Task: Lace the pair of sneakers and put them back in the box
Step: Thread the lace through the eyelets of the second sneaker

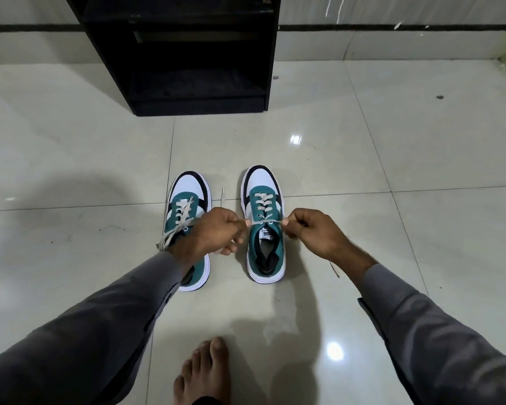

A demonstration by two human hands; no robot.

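Two teal, white and black sneakers stand side by side on the tiled floor, toes pointing away from me. The right sneaker (pixel 263 229) carries a pale lace (pixel 262 210) crossed through its eyelets. My left hand (pixel 216 232) pinches one end of that lace and my right hand (pixel 313 232) pinches the other, pulled taut across the top eyelets. The left sneaker (pixel 187 200) is partly hidden under my left wrist; its lace (pixel 181 217) lies loose over the tongue and trails off to the left. No shoe box is in view.
A black open shelf unit (pixel 193 54) stands on the floor straight ahead against the wall. A loose lace tip (pixel 223 197) lies between the sneakers. My bare foot (pixel 205 372) rests at the bottom centre. Glossy tile (pixel 392 159) spreads to both sides.
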